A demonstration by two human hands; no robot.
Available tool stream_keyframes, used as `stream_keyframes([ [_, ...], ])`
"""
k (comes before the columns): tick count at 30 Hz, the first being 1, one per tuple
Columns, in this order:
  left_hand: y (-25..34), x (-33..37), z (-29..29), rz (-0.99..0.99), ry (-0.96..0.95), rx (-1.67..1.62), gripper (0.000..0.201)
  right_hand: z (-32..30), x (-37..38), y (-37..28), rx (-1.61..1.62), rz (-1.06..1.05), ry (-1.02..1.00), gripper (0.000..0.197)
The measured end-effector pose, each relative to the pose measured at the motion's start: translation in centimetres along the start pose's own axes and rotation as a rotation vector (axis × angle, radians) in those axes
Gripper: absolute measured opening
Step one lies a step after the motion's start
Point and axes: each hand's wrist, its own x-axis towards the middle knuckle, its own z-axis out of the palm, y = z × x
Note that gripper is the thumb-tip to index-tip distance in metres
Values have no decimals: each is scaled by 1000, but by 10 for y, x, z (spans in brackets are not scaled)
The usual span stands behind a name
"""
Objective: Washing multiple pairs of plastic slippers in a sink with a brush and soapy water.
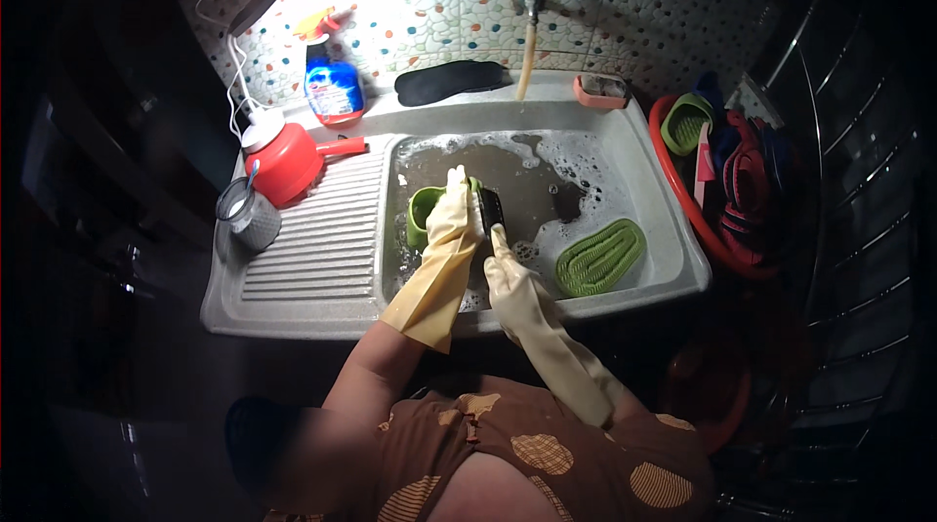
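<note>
Both my hands wear cream rubber gloves over the grey sink (673, 273). My left hand (452, 217) is closed around a green clog (420, 220), whose opening shows on the left. In my right hand (508, 273) is a brush with a black head (493, 212), pressed against or very close to the clog's right side; exact contact is hidden. Murky, foamy water (488, 163) lies under the hands. Another green clog (600, 259) rests at the sink's right side with its ridged sole up.
Left stand a red scoop (290, 163), a glass jar (248, 215) and a blue spray bottle (333, 88). A black insole (449, 82), a hose on the tap (527, 59) and a pink soap dish (599, 91) line the back. A red basin (669, 180) holds footwear at right.
</note>
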Motion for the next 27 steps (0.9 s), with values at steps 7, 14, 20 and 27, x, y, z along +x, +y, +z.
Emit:
stream_keyframes([
  [7, -44, -8, -5, 235, 143, 101, 60, 35, 50, 30, -576, 140, -895, 40],
  [14, -35, -1, 0, 161, 194, 116, 63, -13, 49, -45, -368, 806, -662, 48],
  [20, -51, 7, -3, 188, 248, -127, 61, 26, 61, 26, -764, 898, -838, 43],
  [27, -50, 5, -10, 150, 172, -161, 61, 53, 64, 91, -862, 596, -1172, 54],
])
